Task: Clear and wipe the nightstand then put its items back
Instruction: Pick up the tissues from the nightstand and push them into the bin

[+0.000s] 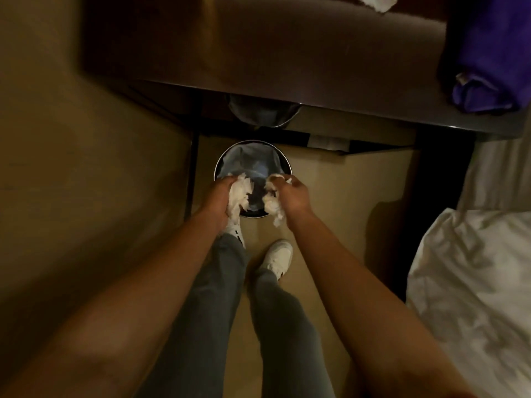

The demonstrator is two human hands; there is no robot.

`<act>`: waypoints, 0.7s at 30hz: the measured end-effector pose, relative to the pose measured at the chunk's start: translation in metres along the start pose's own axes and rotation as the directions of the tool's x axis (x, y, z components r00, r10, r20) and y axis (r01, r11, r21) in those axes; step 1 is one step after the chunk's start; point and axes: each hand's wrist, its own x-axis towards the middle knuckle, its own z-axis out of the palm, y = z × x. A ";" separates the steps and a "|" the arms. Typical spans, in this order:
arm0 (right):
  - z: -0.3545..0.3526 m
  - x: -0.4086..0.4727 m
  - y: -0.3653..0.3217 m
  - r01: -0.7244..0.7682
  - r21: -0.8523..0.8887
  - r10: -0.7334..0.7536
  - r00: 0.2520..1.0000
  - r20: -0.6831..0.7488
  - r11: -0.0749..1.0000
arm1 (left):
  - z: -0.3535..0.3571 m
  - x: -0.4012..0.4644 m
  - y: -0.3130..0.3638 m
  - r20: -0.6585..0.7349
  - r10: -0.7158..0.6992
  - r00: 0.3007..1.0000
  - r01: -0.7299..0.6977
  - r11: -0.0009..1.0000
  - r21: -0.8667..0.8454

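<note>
**Dropping the used tissues into the bin**

I am standing over the bin (253, 179) and holding both hands above its open mouth. My left hand (218, 199) is clutching a wad of crumpled tissue (240, 193), its fingers (227, 179) curled round it. My right hand (293, 193) is pinching a second wad (271, 203), part of which is hanging loose below my palm.

The nightstand (287, 53) is lying just beyond my fingers, its dark worktop mostly bare. One more scrap of tissue (379, 2) is sitting at its far edge, and a purple bag (494, 53) is resting on its right end, so I judge the clearing unfinished.

What could go wrong: the bin is narrow and the right wad is trailing past the near rim, so when I am letting go it may be catching the edge and landing on the floor by my shoe (277, 258). The light paper may also be drifting sideways.

I am seeing no readable brand, label or writing anywhere.
</note>
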 end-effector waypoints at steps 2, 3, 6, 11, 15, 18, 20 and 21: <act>0.011 0.017 -0.001 0.003 -0.022 -0.003 1.000 -0.008 1.000 | -0.002 0.022 0.004 -0.015 -0.008 1.000 0.009 0.998 0.065; 0.017 0.025 -0.001 0.005 -0.046 -0.005 1.000 -0.008 0.999 | -0.004 0.033 0.004 -0.018 -0.010 1.000 0.011 0.995 0.100; 0.033 0.047 0.005 0.022 -0.118 -0.023 1.000 -0.007 0.993 | -0.008 0.058 0.003 -0.053 0.001 0.999 0.009 0.981 0.195; 0.053 0.077 0.019 -0.005 -0.187 0.004 1.000 -0.005 0.982 | -0.007 0.084 -0.004 -0.093 -0.006 0.996 0.026 0.975 0.220; 0.055 0.096 0.030 -0.046 -0.187 0.037 0.998 -0.051 0.981 | -0.003 0.101 -0.009 -0.109 -0.001 0.994 0.028 0.969 0.246; 0.055 0.107 0.034 -0.067 -0.181 0.055 0.996 -0.070 0.981 | 0.001 0.108 -0.011 -0.104 -0.005 0.995 0.032 0.964 0.264; 0.057 0.111 0.034 -0.081 -0.141 0.073 0.996 -0.056 0.987 | 0.004 0.111 -0.012 -0.097 0.006 0.995 0.021 0.961 0.276; 0.059 0.112 0.034 -0.096 -0.104 0.091 0.995 -0.048 0.990 | 0.005 0.111 -0.012 -0.094 0.015 0.995 0.012 0.958 0.285</act>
